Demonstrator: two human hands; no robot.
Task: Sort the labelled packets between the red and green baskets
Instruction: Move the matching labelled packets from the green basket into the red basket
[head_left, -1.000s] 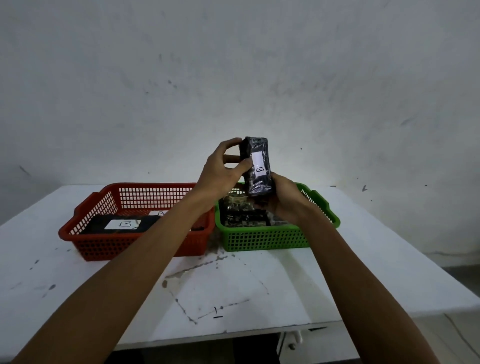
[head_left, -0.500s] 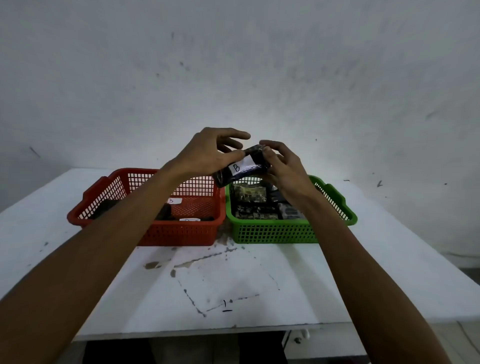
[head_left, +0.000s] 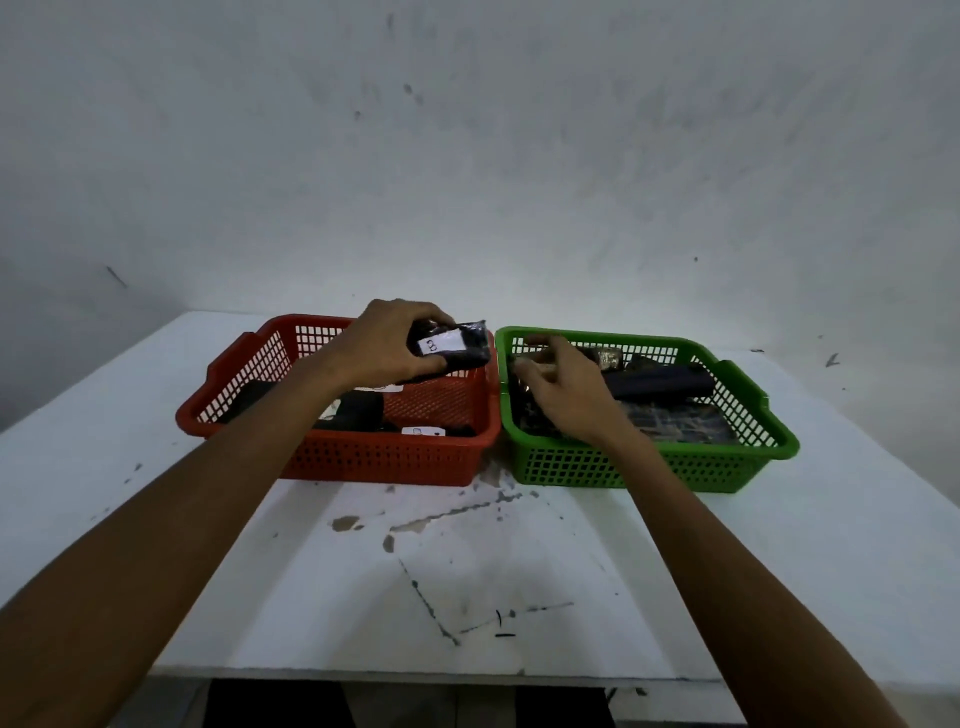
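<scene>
Black packet (head_left: 457, 345) is pinched in left fingers (head_left: 431, 317) above red basket (head_left: 384, 457); right fingers (head_left: 535, 364) spread loose.

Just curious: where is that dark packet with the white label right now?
The left hand holds the packet above the red basket's far right corner, beside the green basket.

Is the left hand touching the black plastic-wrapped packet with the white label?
Touching: head view shows the left hand with fingers wrapped around the black labelled packet above the red basket.
</scene>
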